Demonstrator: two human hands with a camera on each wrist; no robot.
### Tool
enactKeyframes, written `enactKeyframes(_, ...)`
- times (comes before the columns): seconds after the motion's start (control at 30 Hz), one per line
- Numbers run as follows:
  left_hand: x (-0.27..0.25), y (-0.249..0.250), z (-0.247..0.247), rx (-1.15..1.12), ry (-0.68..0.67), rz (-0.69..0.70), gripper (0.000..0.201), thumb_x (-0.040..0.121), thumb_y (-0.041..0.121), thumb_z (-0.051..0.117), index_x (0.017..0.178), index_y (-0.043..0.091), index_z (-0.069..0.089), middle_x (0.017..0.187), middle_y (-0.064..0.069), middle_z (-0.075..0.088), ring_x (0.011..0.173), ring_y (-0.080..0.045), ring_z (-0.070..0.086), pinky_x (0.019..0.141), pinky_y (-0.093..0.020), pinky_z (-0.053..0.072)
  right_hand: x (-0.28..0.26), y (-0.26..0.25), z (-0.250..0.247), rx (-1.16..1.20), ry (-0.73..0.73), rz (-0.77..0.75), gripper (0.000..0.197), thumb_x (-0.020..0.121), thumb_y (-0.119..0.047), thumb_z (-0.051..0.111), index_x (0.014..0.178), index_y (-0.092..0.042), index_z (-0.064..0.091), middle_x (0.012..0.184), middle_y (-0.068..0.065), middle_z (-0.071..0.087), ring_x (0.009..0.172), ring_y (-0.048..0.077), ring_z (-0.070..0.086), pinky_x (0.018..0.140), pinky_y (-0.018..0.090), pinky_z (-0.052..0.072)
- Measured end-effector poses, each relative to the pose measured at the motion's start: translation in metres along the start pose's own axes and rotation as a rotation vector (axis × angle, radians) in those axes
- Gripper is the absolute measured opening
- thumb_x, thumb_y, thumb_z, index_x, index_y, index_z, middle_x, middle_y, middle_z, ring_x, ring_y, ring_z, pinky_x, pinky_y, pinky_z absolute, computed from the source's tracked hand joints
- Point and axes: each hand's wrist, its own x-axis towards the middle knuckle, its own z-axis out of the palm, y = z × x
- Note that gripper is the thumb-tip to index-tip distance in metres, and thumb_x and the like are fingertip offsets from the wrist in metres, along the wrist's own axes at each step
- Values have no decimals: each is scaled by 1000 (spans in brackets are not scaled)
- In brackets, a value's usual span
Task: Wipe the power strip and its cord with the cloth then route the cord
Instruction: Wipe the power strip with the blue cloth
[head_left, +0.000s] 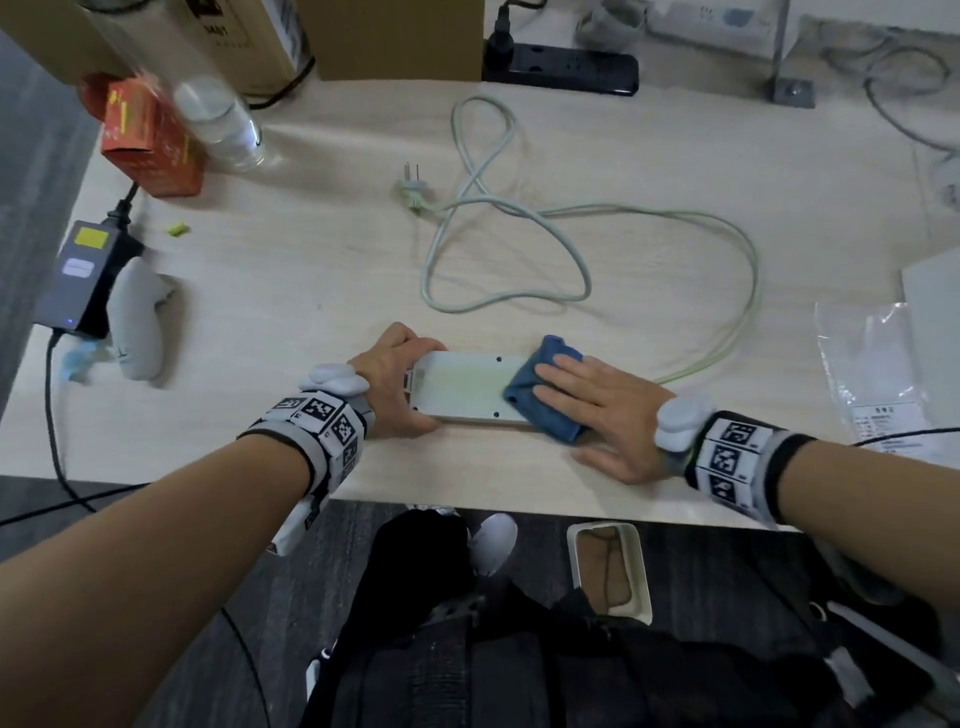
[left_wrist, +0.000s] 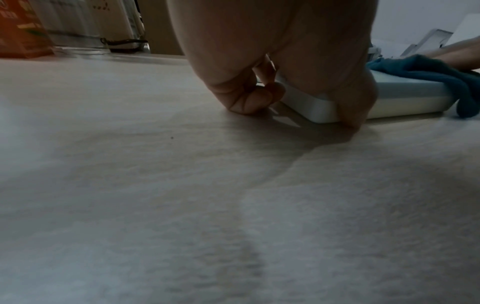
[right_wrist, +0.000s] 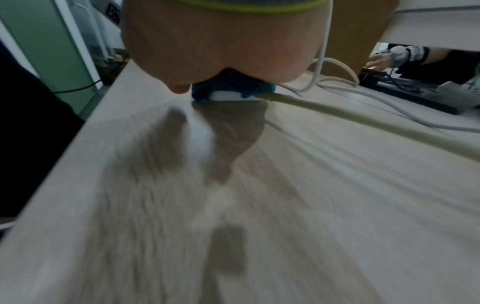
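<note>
Far-left corner of the desk (head_left: 322, 260): clear bottle (head_left: 221, 122), contents not discernible. Near edge, centre: your left hand (head_left: 395, 382) curls round the left end of the power strip (head_left: 462, 387), which lies back side up. Your right hand (head_left: 605, 405) presses flat, fingers straight, on the blue cloth (head_left: 545, 397) over the strip's right end. Cord (head_left: 587, 280) loops behind toward the far edge.

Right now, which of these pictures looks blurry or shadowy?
Head view: mostly sharp, edges bent by the wide lens. Left wrist view: dim and soft, the left hand casting shadow on the table. Right wrist view: table streaked with blur.
</note>
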Motion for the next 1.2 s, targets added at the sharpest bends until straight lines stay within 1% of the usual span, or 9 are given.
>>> enactKeyframes(0.13,-3,0,1,-8,17,23,79,54,44,85,124,30,51,106,13,36,85,-16,55,76,-36,54,10,-17,3,38,35,-36,71,92,-44,51,148,-7,30,158,12,21,147,29,10,117,50,18)
enactKeyframes(0.27,-2,4,1,-33,2,9,85,44,54,79,121,30,50,104,12,36,79,-17,58,72,-38,55,73,-63,20,10,62,-41,75,92,-57,43,147,-8,34,156,12,27,146,30,15,119,47,13)
enactKeyframes(0.33,-3,4,-1,-16,-14,13,84,46,47,83,120,24,50,104,10,35,79,-18,56,72,-39,54,97,-80,23,-5,35,6,81,90,-64,34,147,-7,34,156,12,27,146,29,16,119,47,14)
enactKeyframes(0.4,-3,5,-1,-6,-8,30,83,51,39,88,123,20,52,106,8,37,82,-16,55,76,-38,54,93,-77,20,-7,33,24,80,89,-64,30,147,-9,32,156,10,26,146,28,16,119,45,11)
enactKeyframes(0.53,-4,5,-2,-23,0,-1,85,49,57,78,125,33,49,108,13,37,86,-17,59,79,-38,54,32,-35,14,-52,25,34,73,93,-56,39,151,-12,25,159,7,19,148,25,9,119,45,10)
enactKeyframes(0.7,-3,1,-1,18,-30,-42,83,51,54,80,126,40,45,106,19,33,85,-15,59,77,-37,55,-20,-8,8,-64,-84,72,77,95,-61,31,153,-13,14,160,7,9,148,24,0,117,45,11)
enactKeyframes(0.9,0,1,1,40,-32,-47,84,50,62,76,124,41,43,106,20,32,82,-15,59,75,-38,55,43,-48,9,9,12,89,85,89,-67,32,152,-10,20,160,10,10,148,27,0,119,44,3)
enactKeyframes(1.03,-3,4,3,19,-2,-23,70,50,63,67,112,36,48,102,15,34,73,-16,60,68,-40,56,101,-74,15,29,58,96,89,86,-70,35,151,-10,24,160,10,12,148,28,2,120,45,2)
enactKeyframes(1.2,-5,4,4,-24,32,-38,72,50,61,74,113,40,48,103,16,37,80,-14,61,74,-37,56,77,-53,15,-9,29,76,83,89,-64,36,153,-16,16,161,6,7,148,23,-2,120,40,1)
